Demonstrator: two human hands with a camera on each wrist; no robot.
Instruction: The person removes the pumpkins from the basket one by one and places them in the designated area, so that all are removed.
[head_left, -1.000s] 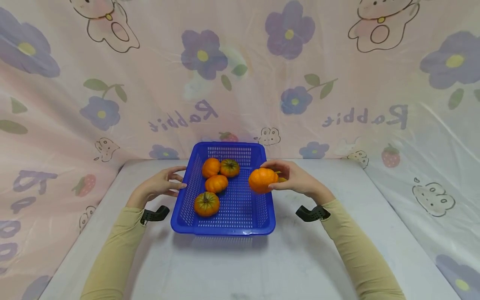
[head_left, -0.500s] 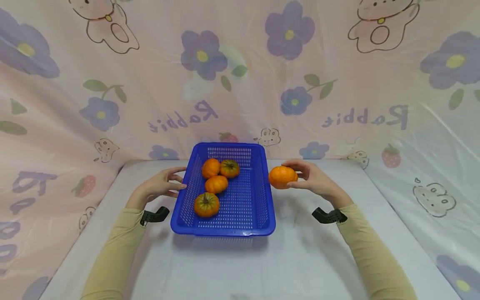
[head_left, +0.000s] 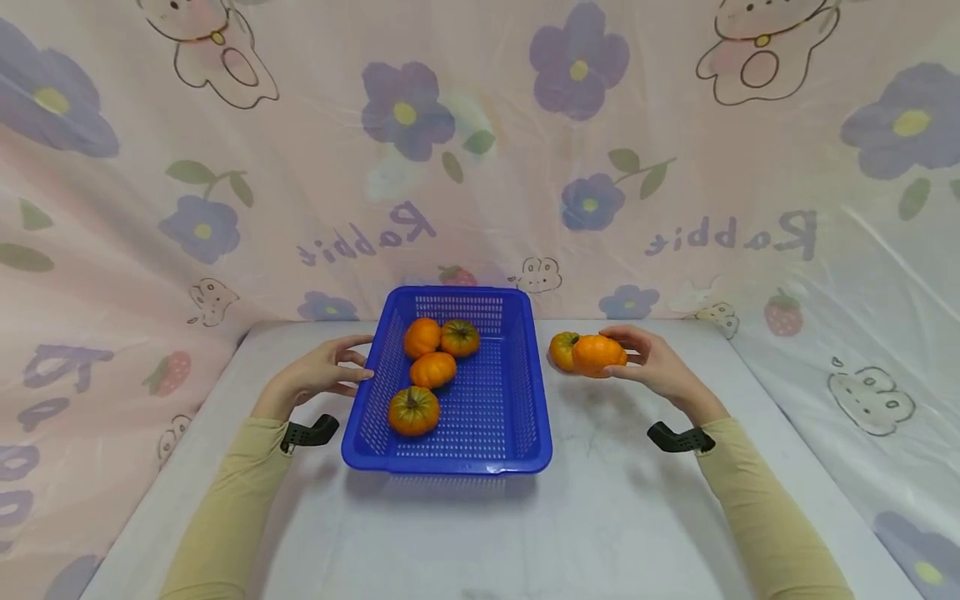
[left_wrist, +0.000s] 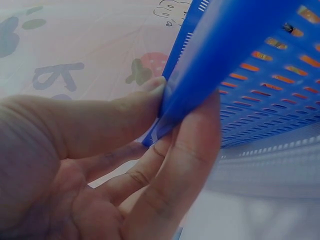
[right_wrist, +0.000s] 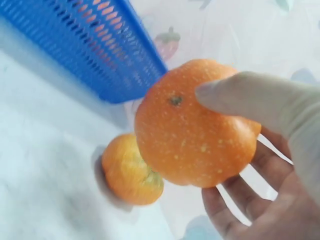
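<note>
A blue plastic basket (head_left: 450, 465) with slotted walls holds several small orange and greenish pumpkins, such as the ribbed pumpkin (head_left: 413, 412) at its near left. My left hand (head_left: 326, 371) pinches the basket's left rim, thumb on one side and fingers on the other, as the left wrist view shows up close. To the right of the basket, my right hand (head_left: 656, 371) grips an orange pumpkin (right_wrist: 195, 130) between thumb and fingers. Past this one, a second pumpkin (right_wrist: 131, 170) rests on the table, partly covered by the held one in the head view.
The white table (head_left: 480, 542) runs back to a hanging cloth (head_left: 495, 183) printed with flowers and rabbits, which also closes off both sides. A black wrist mount (head_left: 678, 437) sits on the right wrist, and another mount (head_left: 311, 432) on the left.
My right hand has carried the pumpkin from over the basket's right side out to the right, above the table. The pumpkin on the table shows more now. The left hand stays at the rim.
</note>
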